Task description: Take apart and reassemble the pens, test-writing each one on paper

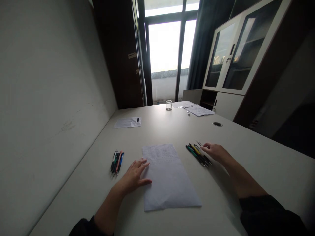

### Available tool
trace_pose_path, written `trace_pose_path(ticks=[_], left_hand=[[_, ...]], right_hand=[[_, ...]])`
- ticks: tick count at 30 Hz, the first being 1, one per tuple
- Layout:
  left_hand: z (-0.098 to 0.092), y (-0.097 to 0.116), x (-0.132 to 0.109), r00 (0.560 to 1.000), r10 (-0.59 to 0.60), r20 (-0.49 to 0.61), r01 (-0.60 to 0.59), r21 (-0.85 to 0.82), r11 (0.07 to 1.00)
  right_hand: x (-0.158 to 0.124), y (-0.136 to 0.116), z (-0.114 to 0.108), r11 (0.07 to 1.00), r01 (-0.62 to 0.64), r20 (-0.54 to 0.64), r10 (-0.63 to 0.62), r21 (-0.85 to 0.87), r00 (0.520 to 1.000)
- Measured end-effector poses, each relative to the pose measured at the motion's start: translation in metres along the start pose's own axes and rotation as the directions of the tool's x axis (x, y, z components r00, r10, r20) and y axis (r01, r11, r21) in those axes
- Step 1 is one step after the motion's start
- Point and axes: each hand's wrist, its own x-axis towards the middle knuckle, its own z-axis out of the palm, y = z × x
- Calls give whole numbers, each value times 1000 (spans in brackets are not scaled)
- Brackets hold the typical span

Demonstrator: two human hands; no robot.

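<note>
A sheet of paper (167, 183) with handwritten lines across its top part lies on the white table. My left hand (135, 173) rests at the sheet's left edge, fingers spread, holding nothing. At the right of the paper my right hand (213, 151) pinches a slim pen (199, 143) beside a row of pens (197, 154) in green, black and yellow. To the left of my left hand lies another group of pens (117, 163), among them pink, blue and green ones.
Farther back on the table (162, 126) are a paper with a black mark (128, 122), a clear glass (168, 105), a stack of papers (199, 110), a single pen (188, 112) and a round cable hole (217, 124). A wall (49, 98) borders the left side.
</note>
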Motion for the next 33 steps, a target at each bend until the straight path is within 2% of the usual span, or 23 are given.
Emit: trace_pose_path(ticks=[8, 14, 18, 21, 23, 25, 27, 29, 31, 33], left_hand=[[0, 0, 1, 1000, 8, -3, -8, -13, 1000], [-2, 2, -1, 1000, 14, -7, -14, -20, 1000], [-8, 4, 0, 997, 25, -71, -27, -34, 999], [-17, 1, 3, 985, -8, -175, -2, -57, 998], [-26, -8, 2, 959, -73, -275, 66, -33, 997], [-36, -24, -2, 913, -148, -379, 163, 7, 987], [-44, -46, -11, 846, -255, -469, 296, 14, 955], [-49, -69, -23, 782, -377, -496, 444, 20, 896], [-50, -90, -34, 714, -512, -477, 590, 18, 807], [-50, -107, -43, 687, -561, -462, 638, 13, 770]], right_hand=[[3, 3, 7, 998, -55, 32, 56, -44, 998], [7, 8, 12, 998, -42, 65, 44, -37, 997], [11, 11, 12, 997, -70, 62, 71, -23, 996], [11, 14, 11, 997, -80, 59, 80, -3, 995], [11, 15, 9, 997, -81, 55, 81, -2, 995], [10, 14, 7, 996, -92, 58, 93, -15, 994], [8, 13, 5, 993, -116, 66, 118, -29, 991], [8, 12, 4, 990, -135, 72, 138, -43, 988], [9, 14, 5, 988, -142, 63, 146, -58, 987], [11, 17, 8, 989, -139, 12, 140, -52, 990]])
